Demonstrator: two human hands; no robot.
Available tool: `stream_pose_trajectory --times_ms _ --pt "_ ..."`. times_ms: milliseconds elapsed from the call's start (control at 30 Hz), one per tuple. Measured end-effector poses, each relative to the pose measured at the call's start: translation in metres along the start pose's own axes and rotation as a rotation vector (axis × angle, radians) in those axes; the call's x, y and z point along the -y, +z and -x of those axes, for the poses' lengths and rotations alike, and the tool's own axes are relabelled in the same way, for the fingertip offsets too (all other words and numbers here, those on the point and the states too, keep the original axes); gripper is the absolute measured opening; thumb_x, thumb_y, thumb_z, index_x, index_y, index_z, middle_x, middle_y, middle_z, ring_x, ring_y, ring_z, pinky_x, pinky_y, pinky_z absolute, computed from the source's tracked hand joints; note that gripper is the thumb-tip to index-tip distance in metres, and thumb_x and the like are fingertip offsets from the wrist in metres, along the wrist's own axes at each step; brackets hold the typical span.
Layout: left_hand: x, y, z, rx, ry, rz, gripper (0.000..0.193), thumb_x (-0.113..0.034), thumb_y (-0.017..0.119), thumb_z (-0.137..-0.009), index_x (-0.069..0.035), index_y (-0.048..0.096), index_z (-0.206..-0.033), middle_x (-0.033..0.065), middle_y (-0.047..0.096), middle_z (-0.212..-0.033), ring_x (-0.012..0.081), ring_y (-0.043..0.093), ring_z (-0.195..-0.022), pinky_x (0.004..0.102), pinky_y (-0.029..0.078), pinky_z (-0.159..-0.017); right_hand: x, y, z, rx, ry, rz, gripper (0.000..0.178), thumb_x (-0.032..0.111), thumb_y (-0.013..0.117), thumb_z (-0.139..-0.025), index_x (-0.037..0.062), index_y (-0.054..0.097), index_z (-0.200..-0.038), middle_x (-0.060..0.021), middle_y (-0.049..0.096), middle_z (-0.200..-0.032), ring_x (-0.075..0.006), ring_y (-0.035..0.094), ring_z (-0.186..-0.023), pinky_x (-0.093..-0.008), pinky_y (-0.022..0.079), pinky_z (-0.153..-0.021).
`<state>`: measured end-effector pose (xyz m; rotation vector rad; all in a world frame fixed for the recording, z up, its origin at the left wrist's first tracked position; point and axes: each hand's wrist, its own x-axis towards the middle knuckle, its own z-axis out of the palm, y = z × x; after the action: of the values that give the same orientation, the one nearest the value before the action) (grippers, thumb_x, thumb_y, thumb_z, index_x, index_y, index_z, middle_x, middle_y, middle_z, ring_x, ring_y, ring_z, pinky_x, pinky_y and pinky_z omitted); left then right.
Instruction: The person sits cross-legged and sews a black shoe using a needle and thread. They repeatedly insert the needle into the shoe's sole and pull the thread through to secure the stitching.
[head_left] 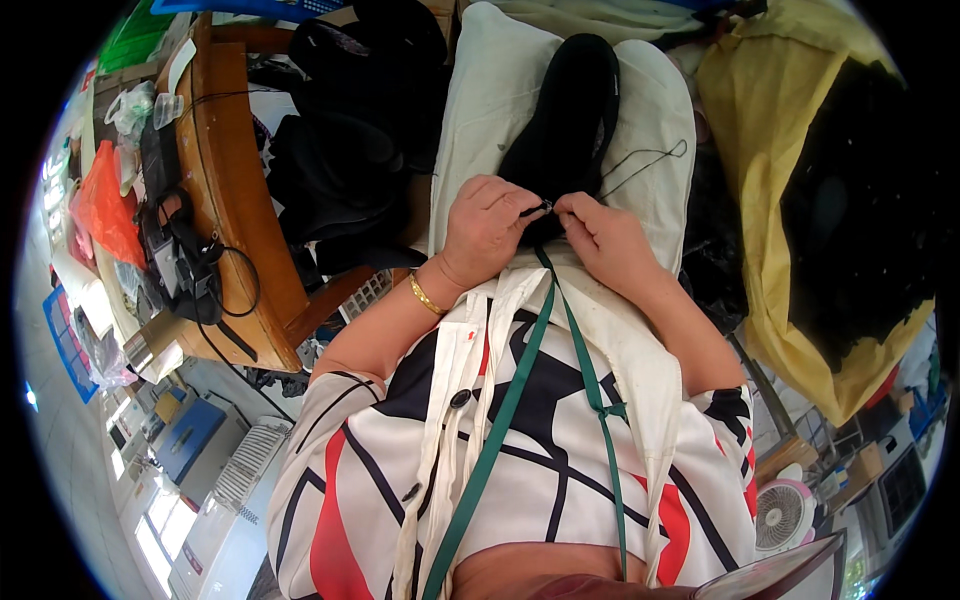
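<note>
A long black shoe-shaped piece (pixel 575 110) lies lengthwise over the white cloth (pixel 480 90) across my lap, its rounded end pointing away from me. At its near end my left hand (pixel 485 225) is closed, thumb and forefinger pinching a small dark bit of its edge. My right hand (pixel 605 240) meets it from the other side, its fingertips pinched together; what they hold is too small to make out. A loop of thin dark thread (pixel 645 155) lies on the white cloth, just beyond my right hand. A green ribbon (pixel 515 385) hangs down my front below the hands.
A wooden table (pixel 225 180) stands at the left, with black pieces (pixel 350 150) heaped beside it. On the right a large yellow bag (pixel 770 110) gapes around a dark mass. Farther down on the right is a small fan (pixel 785 515). An orange plastic bag (pixel 108 205) lies far left.
</note>
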<state>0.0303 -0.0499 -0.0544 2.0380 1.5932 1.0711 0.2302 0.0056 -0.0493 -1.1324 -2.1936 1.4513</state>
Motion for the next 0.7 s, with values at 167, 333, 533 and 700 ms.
stream_pose_trajectory --times_ms 167,333,533,700 --pt "0.001 0.0 0.001 0.011 -0.002 0.01 0.024 0.002 0.075 -0.07 -0.005 0.066 -0.091 0.0073 0.066 -0.086 0.0287 0.06 -0.08 0.0362 0.049 -0.07 -0.001 -0.006 0.001 0.053 0.029 -0.073 0.02 0.008 0.057 -0.092 0.0051 0.062 -0.111 -0.0159 0.068 -0.085 -0.0306 0.066 -0.072 -0.0357 0.051 -0.067" --pt "0.001 0.0 0.001 0.003 -0.006 0.014 0.024 0.002 0.075 -0.071 -0.005 0.066 -0.091 0.0074 0.066 -0.087 0.0286 0.06 -0.08 0.036 0.048 -0.07 -0.003 -0.012 0.0 0.094 0.043 -0.124 0.019 0.01 0.057 -0.091 0.0063 0.063 -0.109 -0.0155 0.07 -0.09 -0.0349 0.067 -0.079 -0.0394 0.053 -0.071" --pt "0.003 0.001 0.003 -0.008 -0.021 0.023 0.022 0.001 0.076 -0.071 -0.006 0.067 -0.091 0.0075 0.066 -0.085 0.0284 0.06 -0.078 0.0358 0.048 -0.068 -0.002 -0.01 -0.002 0.069 0.013 -0.085 0.017 0.012 0.056 -0.092 0.0073 0.061 -0.108 -0.0145 0.069 -0.086 -0.0339 0.067 -0.076 -0.0397 0.053 -0.067" --pt "-0.001 0.001 0.003 -0.003 -0.086 0.017 0.021 -0.002 0.077 -0.072 -0.005 0.067 -0.09 0.009 0.065 -0.082 0.0284 0.058 -0.075 0.036 0.046 -0.065 -0.002 0.011 -0.001 -0.048 -0.008 0.069 0.012 0.014 0.056 -0.093 0.0086 0.055 -0.104 -0.0145 0.065 -0.069 -0.0346 0.064 -0.062 -0.0443 0.05 -0.056"
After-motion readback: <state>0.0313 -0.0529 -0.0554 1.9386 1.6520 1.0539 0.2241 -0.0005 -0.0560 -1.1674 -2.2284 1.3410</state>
